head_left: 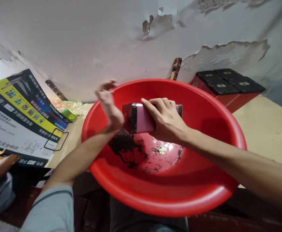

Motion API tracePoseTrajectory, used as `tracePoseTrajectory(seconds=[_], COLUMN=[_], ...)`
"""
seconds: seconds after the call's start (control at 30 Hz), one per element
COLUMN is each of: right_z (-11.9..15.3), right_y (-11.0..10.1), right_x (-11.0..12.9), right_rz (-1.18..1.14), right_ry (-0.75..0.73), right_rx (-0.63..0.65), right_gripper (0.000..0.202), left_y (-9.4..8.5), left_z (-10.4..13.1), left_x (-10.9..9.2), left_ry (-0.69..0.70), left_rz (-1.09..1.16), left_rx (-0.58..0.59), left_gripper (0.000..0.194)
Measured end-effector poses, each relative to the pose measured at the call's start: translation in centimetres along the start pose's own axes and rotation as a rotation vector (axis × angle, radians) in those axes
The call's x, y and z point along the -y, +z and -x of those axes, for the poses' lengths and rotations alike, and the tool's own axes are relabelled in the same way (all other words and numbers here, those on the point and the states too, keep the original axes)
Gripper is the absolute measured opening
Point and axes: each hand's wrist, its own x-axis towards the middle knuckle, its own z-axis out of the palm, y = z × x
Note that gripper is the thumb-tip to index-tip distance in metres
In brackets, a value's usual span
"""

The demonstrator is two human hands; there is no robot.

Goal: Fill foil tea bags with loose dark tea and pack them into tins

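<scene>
Pink box [142, 123] in the head view: held on its side above the red basin [170, 209], long axis running left to right. Below, inside the basin: dark flakes [125, 143], heaped at the left, scattered sparsely toward the right. Step in hand, judging from this: probably knocking loose contents out. For the next move, seemingly needed: a firm hold on the right, a controlled tap from the left, all within the rim.

Right hand [166, 119] clamped around the box from above, thumb slanting over the top, fingers curled over the far side, forearm reaching in from the near right. Left hand [110, 108] blurred, empty, raised beside the box's left end, wrist bent back, fingers pointing far; contact impossible to tell.
</scene>
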Motion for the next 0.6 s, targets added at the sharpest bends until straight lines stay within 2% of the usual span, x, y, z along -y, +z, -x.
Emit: tracePoseTrajectory(seconds=[0.1, 0.13, 0.2, 0.27, 0.33, 0.4, 0.43, 0.47, 0.5, 0.53, 0.6], right_z=[0.3, 0.4, 0.6, 0.7, 0.6, 0.5, 0.4, 0.4, 0.4, 0.4, 0.5], right_y=[0.1, 0.2, 0.3, 0.3, 0.2, -0.2, -0.3, -0.5, -0.6, -0.6, -0.4], right_x=[0.2, 0.1, -0.2, -0.6, -0.7, -0.4, -0.2, 0.0, 0.2, 0.2, 0.0], right_rz=[-0.007, -0.018, -0.033, -0.036, -0.038, -0.046, -0.051, -0.056, -0.063, -0.073, -0.11], right_ry=[-0.028, -0.024, 0.001, 0.025, 0.054, 0.068, 0.06, 0.044, 0.031, 0.024, 0.042], right_rx=[0.039, 0.066, 0.106, 0.107, 0.072, 0.044, 0.042, 0.048, 0.058, 0.068, 0.085], right_gripper=[0.092, 0.094, 0.098, 0.103, 0.106, 0.107, 0.107, 0.107, 0.106, 0.104, 0.102], left_y=[1.3, 1.4, 1.0, -0.2, -1.4, -1.6, -1.2, -0.6, 0.0, 0.7, 1.4], left_z=[1.8, 1.8, 0.7, -1.5, -3.3, -3.4, -2.7, -1.8, -0.7, 0.2, 1.3], left_x=[-0.9, -1.1, -1.5, -1.7, -2.0, -2.3, -2.4, -2.4, -2.3, -2.1, -1.3], left_ry=[0.03, 0.014, -0.011, -0.001, 0.049, 0.118, 0.147, 0.108, 0.059, 0.08, 0.005], left_rz=[-0.043, -0.065, -0.094, -0.073, 0.022, 0.098, 0.088, 0.06, 0.044, 0.033, -0.019], left_rx=[0.107, 0.139, 0.112, -0.005, -0.227, -0.404, -0.387, -0.237, -0.028, 0.001, 0.105], left_gripper=[0.053, 0.054, 0.056, 0.058, 0.058, 0.052, 0.051, 0.05, 0.043, 0.039, 0.046])
